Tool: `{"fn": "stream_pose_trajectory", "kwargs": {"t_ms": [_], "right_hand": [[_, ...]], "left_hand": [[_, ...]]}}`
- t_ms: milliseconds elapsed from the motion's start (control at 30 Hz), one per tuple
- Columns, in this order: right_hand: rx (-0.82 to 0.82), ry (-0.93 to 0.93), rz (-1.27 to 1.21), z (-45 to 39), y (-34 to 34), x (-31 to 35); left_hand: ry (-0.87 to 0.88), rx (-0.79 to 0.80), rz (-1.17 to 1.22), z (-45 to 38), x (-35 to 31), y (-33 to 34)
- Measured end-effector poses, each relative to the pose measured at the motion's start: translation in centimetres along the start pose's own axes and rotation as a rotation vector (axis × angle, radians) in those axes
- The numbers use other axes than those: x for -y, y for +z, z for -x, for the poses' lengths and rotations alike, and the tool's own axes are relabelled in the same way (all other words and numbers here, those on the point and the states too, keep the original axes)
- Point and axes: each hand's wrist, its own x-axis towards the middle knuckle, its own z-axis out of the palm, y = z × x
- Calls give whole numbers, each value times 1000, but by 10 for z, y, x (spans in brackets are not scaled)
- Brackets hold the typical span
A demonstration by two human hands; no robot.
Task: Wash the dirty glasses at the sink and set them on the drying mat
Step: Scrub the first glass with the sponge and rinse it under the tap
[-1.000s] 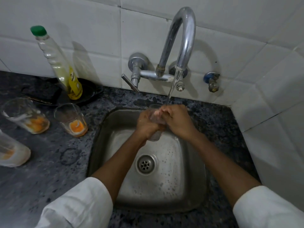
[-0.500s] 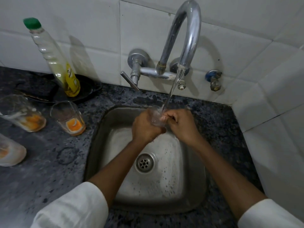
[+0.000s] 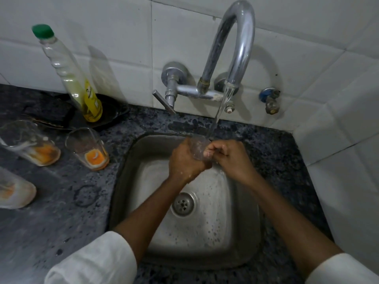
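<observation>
Both hands, left hand (image 3: 185, 160) and right hand (image 3: 229, 156), grip one clear glass (image 3: 198, 147) under the tap stream (image 3: 215, 117), over the sink's (image 3: 242, 232) back edge.

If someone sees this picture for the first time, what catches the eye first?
Both hands, left hand and right hand, hold a clear glass under the running tap above the sink. Left of it, on the dark counter, wait glasses with orange residue.
</observation>
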Motion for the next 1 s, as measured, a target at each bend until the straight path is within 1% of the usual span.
{"fn": "stream_pose_trajectory", "kwargs": {"t_ms": [33, 100, 133, 167, 200, 233, 300, 333, 367, 400, 433, 467, 533, 567, 600, 633, 667, 767, 800, 833, 867, 900, 933, 967, 1000], "right_hand": [[22, 1, -46, 1, -2, 1], [73, -29, -86, 2, -5, 4], [98, -42, -89, 1, -5, 5], [115, -51, -79, 1, -5, 7], [115, -66, -45, 1, -4, 7], [99, -84, 7, 1, -2, 8], [60, -78, 68, 0, 2, 5], [57, -60, 67, 0, 5, 4], [65, -43, 57, 2, 6, 3], [76, -35, 30, 4, 7, 4], [95, -27, -3, 7, 5, 6], [124, -19, -27, 8, 3, 9], [190, -14, -37, 11, 0, 14], [210, -20, -30, 12, 0, 18], [203, -25, -28, 12, 2, 20], [161, -28, -33, 13, 7, 21], [95, -19, -34, 13, 15, 19], [-119, 39, 57, 15, 39, 9], [-148, 37, 55, 15, 42, 8], [-154, 18, 36, 16, 40, 10], [-138, 3, 7, 17, 36, 10], [-104, -12, -18, 18, 30, 12], [-63, -34, -36, 19, 24, 12], [-39, -57, -52, 18, 17, 12], [-35, -66, -74, 17, 13, 10]], "left_hand": [[9, 97, 39, -3, 1, -7], [19, 471, 230, -8, 1, -26], [25, 625, 357, -9, 4, -33], [26, 691, 437, -10, 7, -36], [23, 647, 438, -10, 9, -34], [23, 517, 374, -8, 7, -29], [16, 188, 183, -4, 3, -15], [11, 58, 113, -1, 3, -9], [8, -23, 72, 2, 2, -6], [5, -50, 53, 4, 4, -5], [-6, -20, 57, 4, 7, -7], [-14, 57, 77, 4, 8, -12], [12, 282, 155, 4, 10, -21], [25, 369, 218, 6, 10, -25], [30, 397, 268, 6, 12, -25], [46, 366, 297, 6, 14, -22], [62, 288, 309, 7, 15, -17], [36, -24, 170, 15, 14, 5], [35, -111, 143, 20, 14, 8], [71, -138, 141, 22, 14, 7], [125, -80, 166, 22, 13, 2], [170, 75, 214, 18, 13, -6], [173, 271, 305, 14, 14, -16], [141, 456, 403, 11, 13, -26], [100, 582, 465, 7, 14, -30]]}}
